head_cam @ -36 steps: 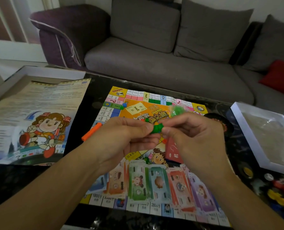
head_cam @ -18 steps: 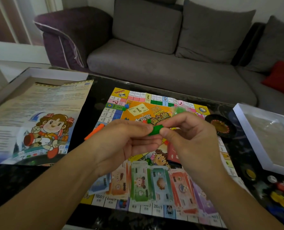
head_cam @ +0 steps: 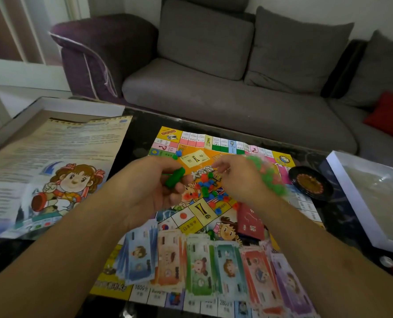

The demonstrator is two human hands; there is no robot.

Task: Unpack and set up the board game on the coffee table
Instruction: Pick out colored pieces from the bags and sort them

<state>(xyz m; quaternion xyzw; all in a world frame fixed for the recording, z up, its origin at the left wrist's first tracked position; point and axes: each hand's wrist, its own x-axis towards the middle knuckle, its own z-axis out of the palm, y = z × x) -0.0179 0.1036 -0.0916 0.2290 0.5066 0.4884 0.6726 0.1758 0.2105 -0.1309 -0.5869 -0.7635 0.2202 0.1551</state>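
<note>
Head view: your left hand (head_cam: 154, 193) is curled round a short green plastic peg-like piece (head_cam: 175, 179), gripped between thumb and fingers, above the left-centre of the colourful square paper game board (head_cam: 280, 226). Your right hand (head_cam: 241, 180) is raised over the board's centre and pinches a clear plastic bag of green and pink tokens (head_cam: 269, 177); the bag is blurred, so its contents cannot be told apart. Below and between your hands, a loose scatter of small red, blue and green plastic houses (head_cam: 210, 191) lies on the board's middle. A dark red card deck (head_cam: 251, 222) lies flat on the board just under your right forearm. Along the board's near edge, a row of paper play-money stacks (head_cam: 200, 269) in blue, orange, green, teal, red and purple lies side by side, overlapping slightly. A black round roulette-style spinner (head_cam: 310, 183) sits at the board's right edge on the dark glass coffee table (head_cam: 140, 138). To the right is a white open box tray (head_cam: 342, 180); to the left, a printed rules sheet with a cartoon girl (head_cam: 60, 171) rests on a second white box half (head_cam: 80, 106). A grey fabric sofa (head_cam: 213, 88) stands behind the table.
</note>
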